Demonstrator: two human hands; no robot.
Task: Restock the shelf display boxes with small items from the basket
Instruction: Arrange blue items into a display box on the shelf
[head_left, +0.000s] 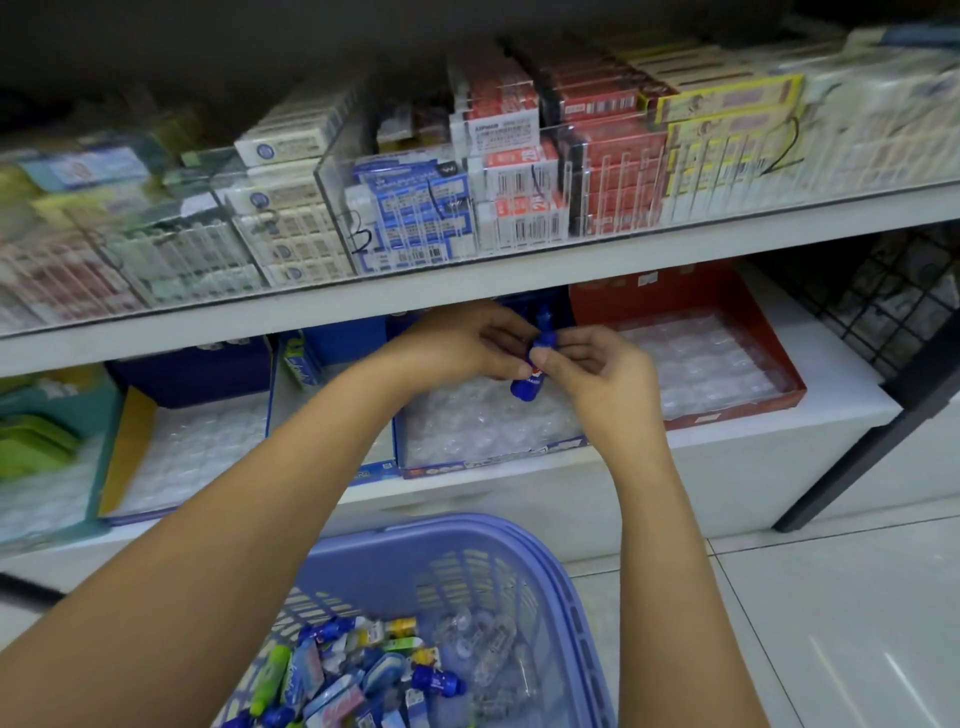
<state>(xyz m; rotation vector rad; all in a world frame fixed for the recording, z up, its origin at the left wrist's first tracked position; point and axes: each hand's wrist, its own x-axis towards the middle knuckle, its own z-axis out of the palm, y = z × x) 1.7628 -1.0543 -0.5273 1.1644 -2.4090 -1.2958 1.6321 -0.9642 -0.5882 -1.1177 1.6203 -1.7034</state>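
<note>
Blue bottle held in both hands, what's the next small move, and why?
Probably lower the blue bottle into a pocket of the clear tray in the blue display box: the left hand and right hand pinch it over that box, whose pockets look unfilled.

Blue bottle (531, 375), lilac slatted basket (524, 540), red display box (727, 291).

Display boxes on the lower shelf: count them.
5, left to right: a teal box, a navy-and-yellow box, a narrow blue box, a wider blue box, a red box. More may lie out of view at left.
</note>
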